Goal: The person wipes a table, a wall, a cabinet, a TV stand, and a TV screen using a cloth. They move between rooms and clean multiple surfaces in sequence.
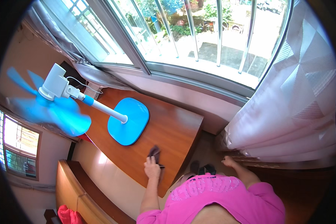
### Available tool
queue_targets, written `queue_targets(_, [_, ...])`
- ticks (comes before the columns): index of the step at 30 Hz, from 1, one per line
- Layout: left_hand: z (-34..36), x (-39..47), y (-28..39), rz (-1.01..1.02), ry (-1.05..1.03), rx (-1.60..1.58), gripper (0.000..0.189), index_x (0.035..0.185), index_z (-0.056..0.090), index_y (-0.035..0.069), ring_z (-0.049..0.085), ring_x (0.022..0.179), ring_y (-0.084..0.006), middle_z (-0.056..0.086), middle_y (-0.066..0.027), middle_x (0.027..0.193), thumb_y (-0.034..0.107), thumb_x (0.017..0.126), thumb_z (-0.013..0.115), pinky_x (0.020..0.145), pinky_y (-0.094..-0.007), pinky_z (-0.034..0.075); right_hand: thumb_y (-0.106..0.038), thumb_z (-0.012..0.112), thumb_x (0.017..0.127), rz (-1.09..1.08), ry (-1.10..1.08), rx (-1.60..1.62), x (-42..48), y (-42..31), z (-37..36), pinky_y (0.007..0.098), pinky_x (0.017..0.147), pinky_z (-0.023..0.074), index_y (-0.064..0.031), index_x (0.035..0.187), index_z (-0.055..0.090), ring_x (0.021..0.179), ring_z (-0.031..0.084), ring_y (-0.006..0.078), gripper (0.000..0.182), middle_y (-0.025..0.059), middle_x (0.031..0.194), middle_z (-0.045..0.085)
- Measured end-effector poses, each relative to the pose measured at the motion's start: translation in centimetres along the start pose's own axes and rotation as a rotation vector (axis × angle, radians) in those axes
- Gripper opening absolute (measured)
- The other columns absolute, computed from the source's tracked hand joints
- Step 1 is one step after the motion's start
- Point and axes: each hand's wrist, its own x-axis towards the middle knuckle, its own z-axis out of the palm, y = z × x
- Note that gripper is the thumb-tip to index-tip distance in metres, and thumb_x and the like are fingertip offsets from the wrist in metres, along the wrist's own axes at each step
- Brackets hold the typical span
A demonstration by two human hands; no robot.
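My left hand (152, 168) presses a dark cloth (154, 151) onto the wooden tabletop (168, 134), near its front left edge. Part of the cloth sticks out past the fingers and looks blurred. On the same table stands a fan with a blue base (131, 117), a white pole and spinning blue blades (64, 114). Its base is a short way beyond my left hand. Off the table to the right, my right hand (228, 161) hangs with its fingers curled in, below the pale curtain (282, 112). Nothing shows in it.
A barred window (198, 70) runs along the far side. The fan's white cord (85, 84) trails to the table's back left corner. At lower left is a wooden bench (70, 184) with a red cloth item (69, 215) by it. The tiled floor (109, 173) lies between bench and table.
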Motion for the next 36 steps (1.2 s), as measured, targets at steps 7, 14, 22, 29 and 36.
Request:
queue_targets(7, [1.0, 2.4, -5.2, -0.941, -0.182, -0.116, 0.031, 0.111, 0.049, 0.003, 0.043, 0.102, -0.0318, 0.040, -0.0121, 0.113, 0.017, 0.083, 0.050, 0.077, -0.0402, 0.048, -0.030, 0.062, 0.072, -0.036, -0.052, -0.040, -0.4, 2.0, 0.7, 0.0389, 0.081, 0.0465, 0.0020, 0.101, 0.061, 0.094, 0.058, 0.0331, 0.043, 0.0234, 0.099, 0.060])
queue_targets(14, [2.6, 7.0, 5.0, -0.792, -0.169, -0.090, 0.038, 0.107, 0.044, -0.001, 0.043, 0.104, -0.0308, 0.038, -0.0168, 0.113, 0.020, 0.078, 0.057, 0.078, -0.0398, 0.050, -0.032, 0.064, 0.070, 0.021, -0.103, -0.098, -0.6, 6.2, 2.3, 0.0389, 0.077, 0.0476, 0.0024, 0.097, 0.061, 0.090, 0.060, 0.0321, 0.044, 0.0226, 0.096, 0.061])
queue_targets(22, [2.6, 6.4, 15.2, 0.038, -0.123, -0.180, 0.043, 0.114, 0.046, -0.001, 0.045, 0.097, -0.0337, 0.041, -0.0176, 0.112, 0.013, 0.074, 0.054, 0.074, -0.0398, 0.049, -0.030, 0.063, 0.071, 0.001, -0.036, -0.039, -1.2, 5.4, 2.8, 0.0388, 0.077, 0.0475, 0.0018, 0.097, 0.061, 0.090, 0.059, 0.0333, 0.042, 0.0223, 0.098, 0.061])
queue_targets(29, [0.7, 2.8, 12.0, 0.314, -0.127, -0.179, 0.053, 0.123, 0.045, 0.005, 0.047, 0.097, -0.0328, 0.041, -0.0166, 0.123, 0.012, 0.072, 0.053, 0.073, -0.0386, 0.050, -0.028, 0.065, 0.072, -0.030, -0.001, -0.019, -1.2, 4.0, 2.5, 0.0392, 0.072, 0.0483, 0.0013, 0.094, 0.062, 0.083, 0.061, 0.0321, 0.037, 0.0216, 0.091, 0.062])
queue_targets(36, [-0.8, -4.6, 6.5, 0.109, -0.085, -0.137, 0.048, 0.118, 0.048, 0.003, 0.047, 0.092, -0.0326, 0.043, -0.0151, 0.118, 0.011, 0.070, 0.051, 0.073, -0.0388, 0.048, -0.028, 0.064, 0.072, 0.034, -0.224, 0.002, -1.4, 3.4, 0.4, 0.0388, 0.067, 0.0489, 0.0036, 0.093, 0.061, 0.076, 0.062, 0.0301, 0.038, 0.0210, 0.083, 0.063])
